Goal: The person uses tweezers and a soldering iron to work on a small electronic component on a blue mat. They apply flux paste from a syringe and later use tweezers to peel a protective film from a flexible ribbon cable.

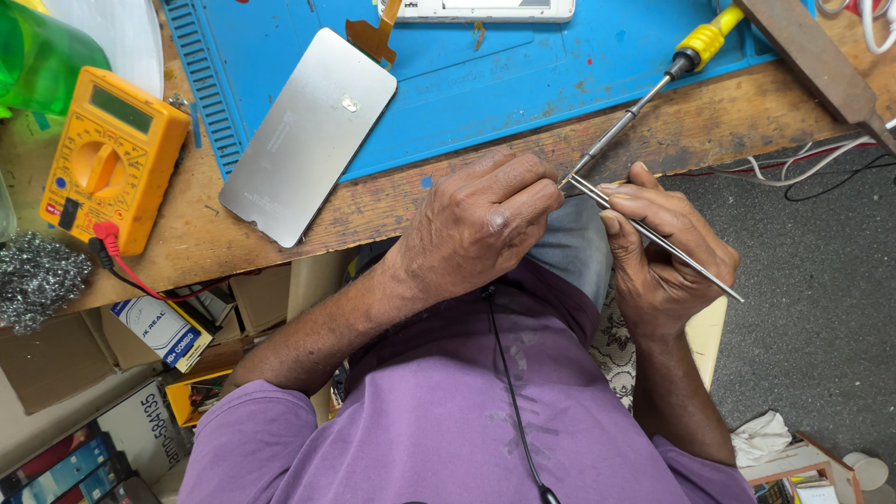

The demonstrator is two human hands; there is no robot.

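Purple shirt cloth [448,420] is filling the bottom of the view, with a thin black cord [511,392] running down it. Just above it, both hands are meeting over the front edge of the wooden bench [373,201]. One hand, the left hand [481,224], is curling its fingers together in a loose fist, and I cannot tell what it is pinching. Over on the other side, the right hand [663,252] is pinching thin metal tweezers [653,238] between thumb and fingers, with the tips pointing at the left hand's fingertips. Right there too, the tip of a yellow-handled soldering iron [644,98] is touching, while its handle is lying on the blue mat [523,84] near the far right corner. Beside it, a flat silver panel [308,135] is lying across the mat's left edge. Way over by the bench's left edge, a yellow meter [112,154] is sitting next to grey steel wool [37,275].
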